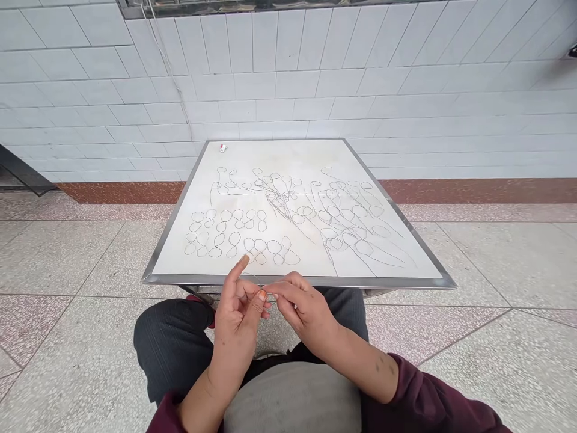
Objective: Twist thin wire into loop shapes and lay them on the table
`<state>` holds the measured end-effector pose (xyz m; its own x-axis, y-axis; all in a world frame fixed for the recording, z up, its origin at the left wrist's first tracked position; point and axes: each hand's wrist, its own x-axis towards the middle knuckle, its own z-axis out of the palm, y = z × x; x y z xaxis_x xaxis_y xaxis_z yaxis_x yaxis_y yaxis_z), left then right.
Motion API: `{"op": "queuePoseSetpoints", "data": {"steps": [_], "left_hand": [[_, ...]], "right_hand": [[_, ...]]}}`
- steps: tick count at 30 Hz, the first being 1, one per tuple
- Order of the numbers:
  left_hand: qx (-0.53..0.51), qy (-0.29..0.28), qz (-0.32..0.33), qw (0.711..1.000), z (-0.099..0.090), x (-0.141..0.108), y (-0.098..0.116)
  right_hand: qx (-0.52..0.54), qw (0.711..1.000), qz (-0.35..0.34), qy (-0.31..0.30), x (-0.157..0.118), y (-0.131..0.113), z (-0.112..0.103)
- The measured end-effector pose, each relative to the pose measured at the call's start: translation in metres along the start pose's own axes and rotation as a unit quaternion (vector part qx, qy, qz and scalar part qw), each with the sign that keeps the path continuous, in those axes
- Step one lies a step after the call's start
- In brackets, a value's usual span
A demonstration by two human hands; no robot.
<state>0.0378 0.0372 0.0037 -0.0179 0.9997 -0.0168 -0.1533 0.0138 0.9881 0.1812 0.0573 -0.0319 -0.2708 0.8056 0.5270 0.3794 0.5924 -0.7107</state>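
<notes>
My left hand (pixel 241 319) and my right hand (pixel 306 310) meet fingertip to fingertip just in front of the table's near edge. The left thumb pinches a thin wire (pixel 250 276) against the fingers, and its index finger points up. My right thumb and index finger pinch the same wire close beside the left thumb. Much of the wire is hidden by the fingers. On the white table (pixel 270 153) beyond, several figure-eight wire loops (pixel 234 243) lie at the left, and looped wires with long tails (pixel 347 228) lie at the middle and right.
A small white and red object (pixel 223 148) sits at the table's far left corner. A grey metal rim (pixel 406 281) edges the table. Behind it stands a white tiled wall (pixel 293 90) with a hanging cord (pixel 178 87). My knee (pixel 166 343) is below the table's near left side.
</notes>
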Motion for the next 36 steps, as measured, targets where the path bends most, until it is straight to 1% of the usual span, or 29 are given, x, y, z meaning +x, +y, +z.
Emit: {"op": "queuePoseSetpoints", "data": {"steps": [3,5,10,12,14,15,16,18,19,20,22,26,27,29,33,36], "left_hand": [[0.003,-0.016,-0.009,1.0,-0.002,0.001,0.001],[0.006,-0.023,-0.015,1.0,-0.002,0.0,0.002],[-0.006,-0.01,-0.016,1.0,-0.003,0.001,0.002],[-0.015,0.002,-0.015,1.0,-0.003,0.001,0.001],[-0.026,0.025,-0.015,0.999,-0.003,0.002,-0.001],[-0.032,0.037,-0.016,0.999,-0.003,0.002,-0.002],[-0.039,0.049,-0.016,0.998,-0.003,0.002,-0.003],[-0.047,0.068,-0.014,0.996,-0.003,0.003,-0.004],[-0.046,0.076,-0.012,0.996,-0.002,0.003,-0.005],[-0.044,0.084,-0.01,0.995,-0.003,0.003,-0.006],[-0.037,0.095,-0.01,0.995,-0.003,0.002,-0.007],[-0.04,0.09,-0.021,0.995,-0.004,0.003,-0.007],[-0.039,0.088,-0.023,0.995,-0.004,0.003,-0.007],[-0.033,0.083,-0.026,0.996,-0.005,0.004,-0.006],[0.002,0.077,-0.03,0.997,-0.005,0.004,-0.004],[0.024,0.069,-0.032,0.997,-0.004,0.003,-0.002]], "right_hand": [[-0.013,1.0,-0.022,0.015,-0.002,0.003,0.001],[-0.022,0.999,-0.023,0.019,-0.002,0.005,0.001],[-0.016,0.999,-0.023,0.018,-0.003,0.004,0.001],[0.009,1.0,-0.001,0.012,-0.003,0.003,0.002],[0.074,0.995,0.06,0.005,-0.003,0.0,0.004],[0.123,0.987,0.102,0.002,-0.004,-0.001,0.006],[0.179,0.973,0.147,-0.002,-0.003,-0.003,0.007],[0.294,0.929,0.223,-0.01,-0.003,-0.006,0.012],[0.341,0.906,0.249,-0.012,-0.003,-0.007,0.014],[0.377,0.887,0.267,-0.013,-0.003,-0.008,0.016],[0.425,0.859,0.286,-0.005,-0.003,-0.01,0.021],[0.478,0.827,0.297,0.016,-0.005,-0.01,0.028],[0.484,0.824,0.294,0.018,-0.005,-0.009,0.029],[0.479,0.831,0.283,0.012,-0.006,-0.006,0.029],[0.422,0.87,0.255,-0.008,-0.005,-0.001,0.024],[0.386,0.889,0.245,-0.023,-0.003,0.0,0.018]]}}
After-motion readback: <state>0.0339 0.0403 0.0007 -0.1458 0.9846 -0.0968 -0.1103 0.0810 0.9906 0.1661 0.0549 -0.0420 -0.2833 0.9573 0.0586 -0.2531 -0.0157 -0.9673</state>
